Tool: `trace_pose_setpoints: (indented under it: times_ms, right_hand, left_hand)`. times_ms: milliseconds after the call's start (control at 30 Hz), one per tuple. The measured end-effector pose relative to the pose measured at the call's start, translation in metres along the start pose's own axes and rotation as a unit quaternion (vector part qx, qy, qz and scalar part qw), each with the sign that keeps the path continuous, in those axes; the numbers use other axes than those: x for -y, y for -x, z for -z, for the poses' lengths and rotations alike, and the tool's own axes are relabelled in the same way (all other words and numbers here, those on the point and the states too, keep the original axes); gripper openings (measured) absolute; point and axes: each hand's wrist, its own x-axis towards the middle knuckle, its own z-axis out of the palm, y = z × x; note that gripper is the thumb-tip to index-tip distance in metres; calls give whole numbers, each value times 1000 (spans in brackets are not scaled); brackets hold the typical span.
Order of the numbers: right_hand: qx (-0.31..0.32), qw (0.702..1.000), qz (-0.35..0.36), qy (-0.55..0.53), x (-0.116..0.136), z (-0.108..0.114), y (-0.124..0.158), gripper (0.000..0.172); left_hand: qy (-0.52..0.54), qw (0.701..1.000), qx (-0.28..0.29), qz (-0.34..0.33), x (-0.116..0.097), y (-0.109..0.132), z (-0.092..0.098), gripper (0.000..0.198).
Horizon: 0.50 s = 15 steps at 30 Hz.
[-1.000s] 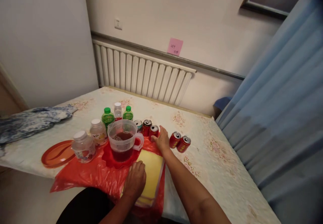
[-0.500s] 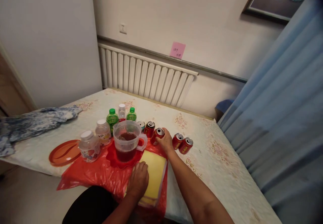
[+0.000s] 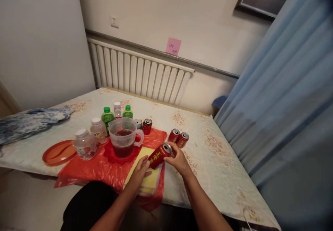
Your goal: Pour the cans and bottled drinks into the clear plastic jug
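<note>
A red drink can (image 3: 160, 155) with yellow lettering is held tilted above a yellow notepad (image 3: 142, 154), its opened top toward the upper right. My right hand (image 3: 180, 159) grips the can near its top, thumb in front and fingers behind. Against its lower end my left hand (image 3: 140, 172) is closed, the fingers partly hidden by the can. Left of the notepad, a clear plastic jug (image 3: 122, 137) of dark reddish liquid stands on a red scalloped dish (image 3: 111, 156). Two more red cans, the nearer-left one (image 3: 173, 135) and its neighbour (image 3: 182, 140), stand beyond my right hand.
Another red can (image 3: 147, 126), green-capped bottles (image 3: 107, 115) and white-lidded jars (image 3: 84, 146) stand around the jug. A red plastic bag (image 3: 88, 170) lies underneath. An orange lid (image 3: 58, 153) and crumpled cloth (image 3: 36, 121) lie left. A blue curtain (image 3: 281, 102) hangs right.
My right hand has lifted the can from its place beside the jug and brought it nearer, tilting it. My left hand has risen from the notepad to the can's lower end.
</note>
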Motion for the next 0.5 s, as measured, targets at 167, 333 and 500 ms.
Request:
trace_pose_setpoints:
  times_ms: [167,333,500]
  right_hand:
    - [94,994,-8,-52,16,-9,24,66]
    - [132,986,-39,-98,36,-20,33,69]
    - [183,976,-51,-108,39,-38,34,67]
  left_hand:
    - [197,963,154,103,-20,33,-3,56]
    - [210,956,193,64,-24,49,10,58]
    - [152,955,251,45,-31,62,23,70]
